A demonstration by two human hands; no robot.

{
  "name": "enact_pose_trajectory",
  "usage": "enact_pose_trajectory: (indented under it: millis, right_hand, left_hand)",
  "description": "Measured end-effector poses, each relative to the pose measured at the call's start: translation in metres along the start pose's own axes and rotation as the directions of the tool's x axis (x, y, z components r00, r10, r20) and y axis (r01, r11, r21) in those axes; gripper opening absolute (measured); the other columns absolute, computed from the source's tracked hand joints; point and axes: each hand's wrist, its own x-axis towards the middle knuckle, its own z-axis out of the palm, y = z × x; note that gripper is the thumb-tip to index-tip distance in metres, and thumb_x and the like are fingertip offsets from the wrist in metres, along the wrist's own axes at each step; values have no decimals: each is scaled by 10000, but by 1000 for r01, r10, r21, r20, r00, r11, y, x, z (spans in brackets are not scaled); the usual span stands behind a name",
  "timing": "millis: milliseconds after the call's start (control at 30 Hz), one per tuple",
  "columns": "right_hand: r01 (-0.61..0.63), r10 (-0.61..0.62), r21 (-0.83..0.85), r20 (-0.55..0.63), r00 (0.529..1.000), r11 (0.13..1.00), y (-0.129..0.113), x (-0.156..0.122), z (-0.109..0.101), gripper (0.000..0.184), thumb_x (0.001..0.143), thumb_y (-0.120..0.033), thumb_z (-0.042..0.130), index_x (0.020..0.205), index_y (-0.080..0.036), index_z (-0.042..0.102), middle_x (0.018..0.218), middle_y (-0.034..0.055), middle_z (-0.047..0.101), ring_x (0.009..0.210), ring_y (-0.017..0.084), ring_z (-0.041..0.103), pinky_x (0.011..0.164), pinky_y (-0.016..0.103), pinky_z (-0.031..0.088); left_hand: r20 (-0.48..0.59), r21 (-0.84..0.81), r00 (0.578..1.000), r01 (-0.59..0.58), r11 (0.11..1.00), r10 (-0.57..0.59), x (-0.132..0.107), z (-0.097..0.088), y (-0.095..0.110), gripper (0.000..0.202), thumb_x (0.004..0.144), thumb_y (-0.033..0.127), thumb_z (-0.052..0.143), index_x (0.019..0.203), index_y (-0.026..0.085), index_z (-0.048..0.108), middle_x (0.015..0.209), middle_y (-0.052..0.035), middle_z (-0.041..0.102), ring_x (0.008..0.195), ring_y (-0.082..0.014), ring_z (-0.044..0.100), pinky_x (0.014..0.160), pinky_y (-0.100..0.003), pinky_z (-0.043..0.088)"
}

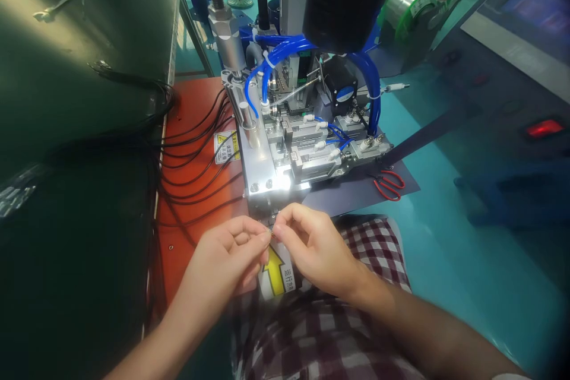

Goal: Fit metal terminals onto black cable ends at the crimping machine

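Note:
My left hand (238, 249) is closed in a pinch, thumb against forefinger, just in front of the machine (262, 166). My right hand (314, 243) pinches at the same spot, its fingertips almost touching the left ones. Between them shows a tiny, thin coloured bit, too small to name. Below the hands lies a white label with a yellow arrow (275, 273). The machine's metal front plate, brightly lit, stands right beyond my fingertips, with small cylinders and blue air hoses (289, 44) behind it.
Black cables (196, 187) run from the dark green bench (66, 261) over the orange plate (200, 107). Red-handled pliers (389, 184) lie right of the machine. A spool of wire (407, 3) stands behind it, and a black tube (351, 0) hangs above. A wrench (57, 6) lies far left.

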Motion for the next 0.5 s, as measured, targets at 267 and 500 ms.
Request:
enact_pose_trajectory:
  millis: [267, 500]
  right_hand:
    - [-61, 60, 9, 71, 996, 998, -1, 5, -5, 190, 953, -290, 512, 792, -203, 565, 714, -19, 600, 615, 127, 514, 602, 272, 387]
    - [133, -90, -299, 154, 984, 945, -8, 9, -12, 217, 988, -289, 468, 786, -217, 495, 747, -20, 574, 659, 127, 486, 627, 272, 336]
  left_hand:
    - [-42, 107, 999, 9, 994, -5, -2, -3, 1, 423, 674, 564, 779, 752, 183, 614, 581, 51, 489, 478, -90, 451, 446, -199, 404]
    - [-22, 74, 1000, 18, 997, -17, 1, -2, 6, 418, 635, 534, 805, 695, 175, 599, 530, 70, 427, 457, -65, 372, 433, -169, 323]
